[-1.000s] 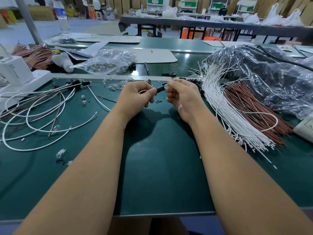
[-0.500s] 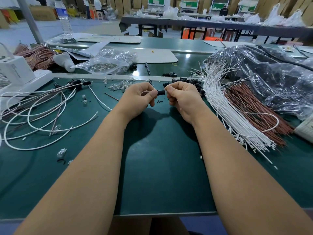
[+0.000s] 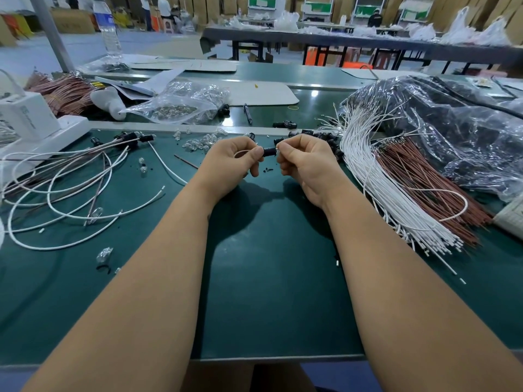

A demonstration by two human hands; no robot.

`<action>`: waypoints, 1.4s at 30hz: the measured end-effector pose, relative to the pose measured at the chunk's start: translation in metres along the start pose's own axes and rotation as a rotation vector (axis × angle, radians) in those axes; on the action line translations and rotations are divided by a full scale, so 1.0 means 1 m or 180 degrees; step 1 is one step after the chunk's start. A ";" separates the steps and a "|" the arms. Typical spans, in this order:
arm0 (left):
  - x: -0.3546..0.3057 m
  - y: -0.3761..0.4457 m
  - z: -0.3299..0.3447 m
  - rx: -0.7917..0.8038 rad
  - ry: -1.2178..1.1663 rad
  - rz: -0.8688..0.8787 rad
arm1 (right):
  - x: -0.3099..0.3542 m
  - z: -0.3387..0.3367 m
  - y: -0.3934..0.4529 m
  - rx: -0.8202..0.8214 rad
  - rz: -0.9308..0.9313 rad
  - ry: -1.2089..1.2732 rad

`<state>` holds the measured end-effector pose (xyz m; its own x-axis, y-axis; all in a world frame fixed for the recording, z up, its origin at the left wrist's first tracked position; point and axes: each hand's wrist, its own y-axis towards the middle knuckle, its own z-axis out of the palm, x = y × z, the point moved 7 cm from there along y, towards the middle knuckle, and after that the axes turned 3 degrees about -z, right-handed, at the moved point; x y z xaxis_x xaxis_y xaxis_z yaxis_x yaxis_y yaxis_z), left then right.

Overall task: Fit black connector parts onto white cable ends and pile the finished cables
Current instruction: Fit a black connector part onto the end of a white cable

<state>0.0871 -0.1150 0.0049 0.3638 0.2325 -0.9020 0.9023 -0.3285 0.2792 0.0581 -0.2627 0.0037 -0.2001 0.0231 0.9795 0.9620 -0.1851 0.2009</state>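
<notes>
Hands (image 3: 229, 162) (image 3: 305, 162) barely shifted, pinching stubby black connector (image 3: 269, 152) on thin white cable (image 3: 242, 153).

Nothing legible is showing anywhere. The white box (image 3: 27, 116) at the far left of the worktop (image 3: 268, 292) is carrying a small blue-grey logo with a line of print beside it, but it is blurring out too small to read. The water bottle (image 3: 107, 29) at the back is wearing a blue label, its lettering also unreadable.
</notes>
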 end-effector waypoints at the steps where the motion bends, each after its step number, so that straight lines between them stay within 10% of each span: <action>1: 0.000 0.000 0.000 -0.0007 -0.0019 0.0016 | -0.001 0.000 0.000 -0.0001 0.0027 0.0023; 42: 0.004 0.000 -0.005 0.0090 -0.0754 -0.0339 | 0.004 0.020 -0.004 0.0185 -0.0169 0.0146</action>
<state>0.0901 -0.1095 0.0027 0.1997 0.0473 -0.9787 0.9246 -0.3399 0.1722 0.0571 -0.2423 0.0067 -0.2581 -0.0139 0.9660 0.9587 -0.1274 0.2543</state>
